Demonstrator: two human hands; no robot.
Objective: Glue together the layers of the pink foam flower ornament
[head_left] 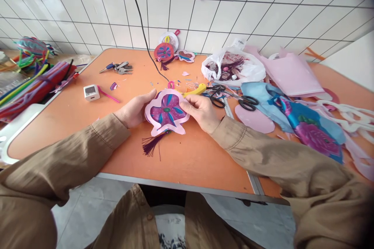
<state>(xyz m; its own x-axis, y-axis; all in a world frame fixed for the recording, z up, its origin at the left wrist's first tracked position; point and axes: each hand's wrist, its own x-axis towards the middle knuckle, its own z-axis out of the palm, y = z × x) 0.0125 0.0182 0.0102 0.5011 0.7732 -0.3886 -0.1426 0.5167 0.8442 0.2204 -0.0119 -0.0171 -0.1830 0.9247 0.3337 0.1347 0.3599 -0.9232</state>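
Between my two hands is a flat pink and purple ornament [166, 111] with a scalloped pale pink border and blue petal shapes. A pink loop [171, 85] sticks up from its top, and a dark purple tassel [153, 144] hangs below onto the table. My left hand [137, 109] grips the left edge, thumb along the upper side. With thumb and fingers closed, my right hand [201, 111] pinches the right edge. Just beyond the right hand lies a yellow-handled tool [198, 90], partly hidden.
Black-handled scissors [248, 103] lie right, near a white plastic bag [233, 66] of tassels and blue floral fabric [312, 128]. Keys [119, 67] and a white charger [91, 92] are left. Finished-looking ornaments [164, 51] lean at the tiled wall. Colourful pipe cleaners [35, 85] lie far left.
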